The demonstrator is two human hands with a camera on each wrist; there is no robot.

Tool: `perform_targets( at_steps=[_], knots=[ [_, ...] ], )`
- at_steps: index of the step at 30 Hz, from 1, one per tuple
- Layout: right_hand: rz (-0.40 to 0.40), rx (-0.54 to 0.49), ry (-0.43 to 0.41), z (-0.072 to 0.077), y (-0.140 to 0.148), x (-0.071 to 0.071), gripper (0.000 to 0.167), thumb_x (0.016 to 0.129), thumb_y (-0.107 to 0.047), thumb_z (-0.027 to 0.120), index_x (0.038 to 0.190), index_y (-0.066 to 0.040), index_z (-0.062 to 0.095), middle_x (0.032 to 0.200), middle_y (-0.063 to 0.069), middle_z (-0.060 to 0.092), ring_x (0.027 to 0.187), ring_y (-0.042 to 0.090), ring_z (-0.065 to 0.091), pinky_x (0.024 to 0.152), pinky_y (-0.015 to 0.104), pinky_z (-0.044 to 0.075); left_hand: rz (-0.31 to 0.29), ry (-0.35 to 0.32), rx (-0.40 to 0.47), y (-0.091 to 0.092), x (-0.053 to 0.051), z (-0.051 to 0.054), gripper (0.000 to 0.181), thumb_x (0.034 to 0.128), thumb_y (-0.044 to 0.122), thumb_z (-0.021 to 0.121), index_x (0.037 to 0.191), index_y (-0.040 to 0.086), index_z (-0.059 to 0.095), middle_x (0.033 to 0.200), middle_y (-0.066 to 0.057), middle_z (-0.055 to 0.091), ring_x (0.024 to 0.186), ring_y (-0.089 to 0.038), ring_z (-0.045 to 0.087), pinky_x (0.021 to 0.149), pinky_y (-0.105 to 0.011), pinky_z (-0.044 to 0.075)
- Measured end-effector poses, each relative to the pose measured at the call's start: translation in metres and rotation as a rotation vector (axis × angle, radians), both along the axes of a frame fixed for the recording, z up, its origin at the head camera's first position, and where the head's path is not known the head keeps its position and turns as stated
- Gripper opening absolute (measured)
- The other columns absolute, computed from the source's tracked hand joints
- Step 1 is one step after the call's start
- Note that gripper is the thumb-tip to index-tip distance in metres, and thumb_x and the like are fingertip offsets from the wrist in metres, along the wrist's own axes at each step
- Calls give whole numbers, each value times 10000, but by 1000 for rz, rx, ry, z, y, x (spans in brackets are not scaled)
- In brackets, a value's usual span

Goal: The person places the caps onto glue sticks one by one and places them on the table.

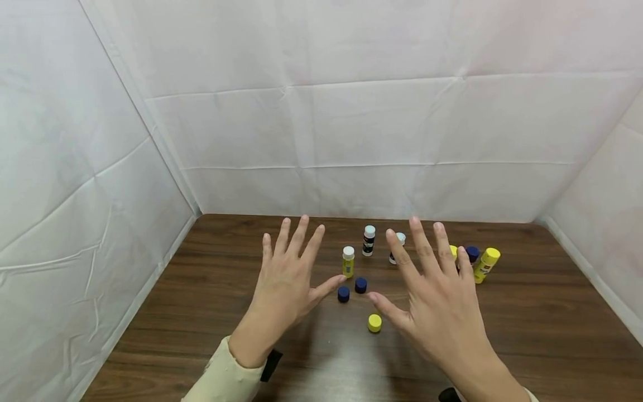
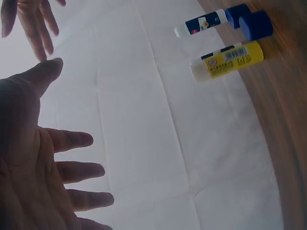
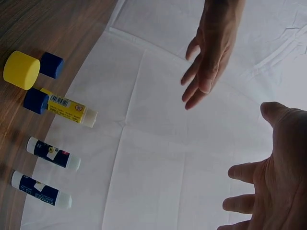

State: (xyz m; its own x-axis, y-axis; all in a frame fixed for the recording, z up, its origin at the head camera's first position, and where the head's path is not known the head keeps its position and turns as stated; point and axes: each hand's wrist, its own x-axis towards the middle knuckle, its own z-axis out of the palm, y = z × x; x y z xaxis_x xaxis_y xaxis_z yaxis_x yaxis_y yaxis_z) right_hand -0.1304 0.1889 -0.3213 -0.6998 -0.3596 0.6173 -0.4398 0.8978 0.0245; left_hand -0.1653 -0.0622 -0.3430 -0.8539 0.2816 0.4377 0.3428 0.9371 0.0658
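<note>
Both hands hover over the table with fingers spread and nothing in them. My left hand (image 1: 285,285) is nearest an uncapped yellow glue stick (image 1: 348,263), which stands upright by the thumb tip. Two loose dark blue caps (image 1: 344,294) sit between the thumbs, and a yellow cap (image 1: 374,323) lies closer to me. My right hand (image 1: 444,304) partly hides an uncapped dark blue glue stick (image 1: 393,258); another dark blue glue stick (image 1: 369,243) stands left of it. Beyond its fingers are a capped yellow glue stick (image 1: 486,266) and a blue-capped one (image 1: 472,254).
A further yellow top (image 1: 454,251) shows only partly behind the right hand's fingers. The brown wooden table (image 1: 201,301) is bounded by white cloth walls (image 1: 351,123) at the back and on both sides.
</note>
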Motion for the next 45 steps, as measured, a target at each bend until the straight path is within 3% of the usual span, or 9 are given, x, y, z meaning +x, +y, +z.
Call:
perform_targets(
  at_steps=[3,6,10,13,21,24,29,36,45],
  knots=[
    [-2,-15,-40,1,3,1,846,949,-793,312,1629,-298,230,1713,12,69,1547,385,151,1082,746,286,-70,-112,104,2,-7,-5,897,910,709,577,1590,169,353,1652,-122,288,1513,-381,267,1170,-636,286],
    [10,-49,-67,4,6,3,839,945,-709,480,1627,-279,247,1707,41,113,1538,397,181,1099,716,296,-124,-306,262,6,-19,-14,874,918,677,598,1585,165,360,1643,-98,314,1496,-333,323,1165,-567,346],
    [50,-115,-75,8,8,5,817,928,-586,614,1599,-209,340,1663,144,252,1487,430,293,1100,661,350,-115,-539,429,13,-39,-30,848,915,637,639,1572,168,380,1607,-72,384,1466,-291,383,1155,-522,378],
    [80,-162,-71,10,9,6,776,923,-526,655,1564,-167,406,1612,181,344,1433,430,377,1082,637,390,-94,-630,526,19,-55,-41,790,914,565,692,1535,152,433,1549,-98,463,1399,-318,467,1102,-540,429],
    [79,-206,-107,14,11,11,712,941,-475,674,1552,-203,427,1587,140,398,1331,393,511,900,593,542,-32,-678,742,34,-92,-71,474,902,268,796,1308,117,605,1321,-103,638,1200,-301,613,978,-485,526],
    [75,-212,-117,15,12,13,696,946,-472,674,1544,-205,439,1586,129,401,1330,379,517,857,583,560,-39,-700,842,36,-99,-79,393,880,200,817,1222,109,645,1243,-92,669,1157,-283,629,953,-452,540],
    [75,-223,-146,14,12,14,672,952,-481,670,1529,-207,461,1593,100,393,1359,361,492,900,578,545,-67,-753,978,37,-106,-87,344,859,121,828,1165,86,675,1168,-68,694,1114,-260,650,946,-421,546],
    [71,-228,-176,14,13,15,656,961,-481,662,1531,-227,459,1585,89,403,1377,346,471,926,574,531,-79,-752,1017,40,-111,-91,334,845,119,840,1141,94,690,1112,-40,702,1053,-216,664,957,-414,543],
    [67,-221,-186,16,15,15,648,971,-490,646,1528,-215,463,1575,98,413,1382,352,462,943,586,521,-79,-736,988,45,-112,-92,305,841,101,839,1113,91,701,1087,-33,707,1029,-210,656,918,-392,558]
  ],
)
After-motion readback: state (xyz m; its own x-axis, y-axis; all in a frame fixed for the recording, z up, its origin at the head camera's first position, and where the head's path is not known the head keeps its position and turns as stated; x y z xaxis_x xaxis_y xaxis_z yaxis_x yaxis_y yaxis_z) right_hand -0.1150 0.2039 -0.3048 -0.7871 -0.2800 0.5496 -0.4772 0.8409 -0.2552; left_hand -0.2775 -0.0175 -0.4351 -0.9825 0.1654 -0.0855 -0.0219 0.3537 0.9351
